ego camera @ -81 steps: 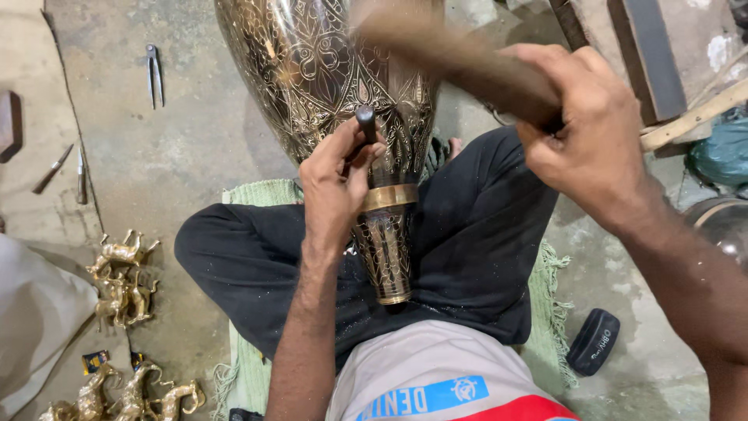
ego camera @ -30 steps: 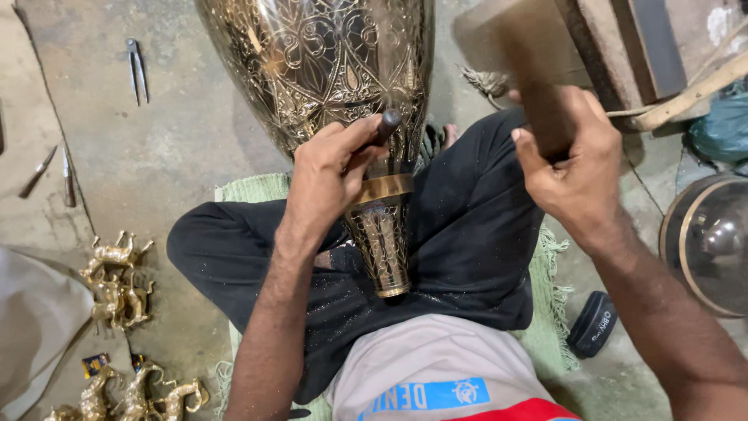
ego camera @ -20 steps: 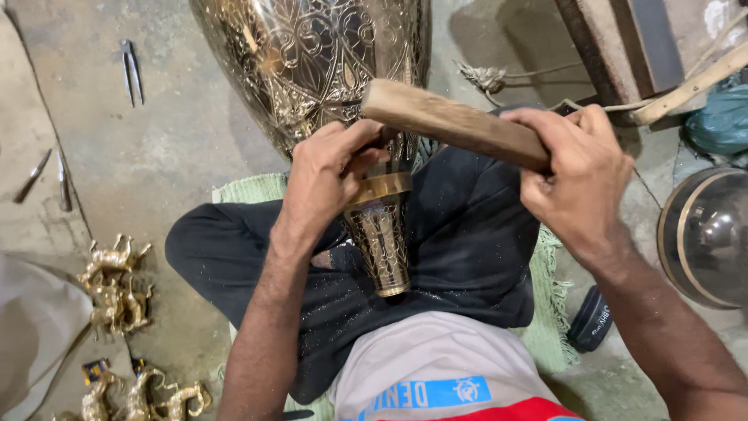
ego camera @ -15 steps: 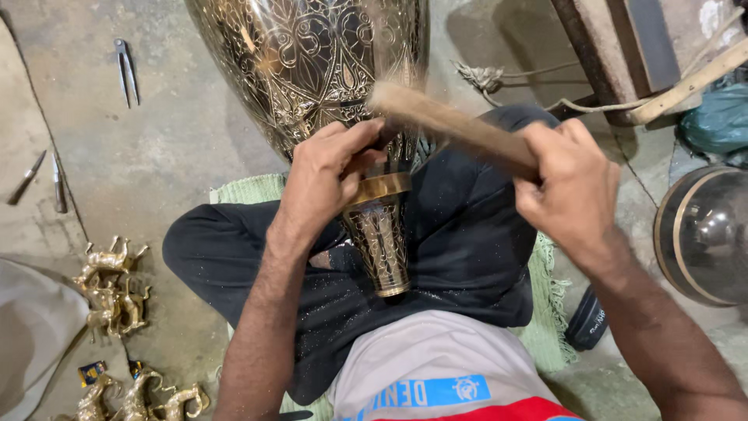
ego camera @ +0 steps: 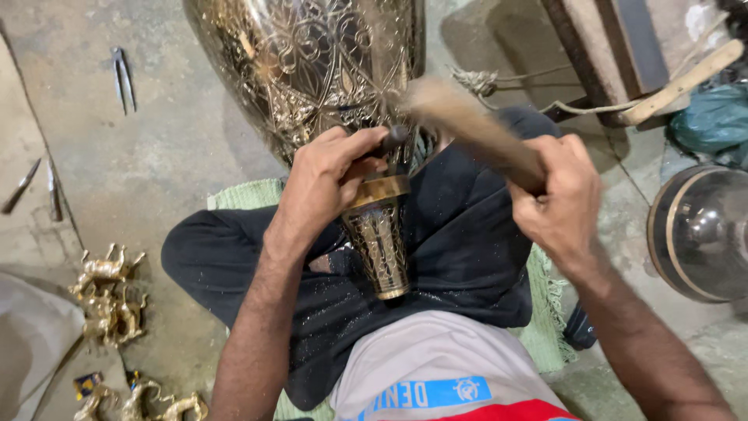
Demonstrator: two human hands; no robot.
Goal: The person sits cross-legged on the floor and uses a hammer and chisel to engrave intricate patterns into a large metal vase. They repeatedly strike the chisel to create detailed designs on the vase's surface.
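Head view: engraved brass vase (ego camera: 312,70) lies propped across the lap, neck toward the body, so the left hand (ego camera: 327,183) can pinch a small punch (ego camera: 392,139) against it while the right hand (ego camera: 565,203), fist closed, grips a blurred wooden mallet (ego camera: 467,125).

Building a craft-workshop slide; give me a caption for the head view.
Left hand steadies a chisel on an engraved brass vase; right hand swings a wooden mallet.

Both forearms bare, no sleeves showing, no rings or watch on left hand (ego camera: 327,179) or right hand (ego camera: 561,199). Dark black trousers (ego camera: 460,234) flecked with pale dust, centre frame. Light grey shirt (ego camera: 436,359), bottom centre, with blue printed band and red strip below.
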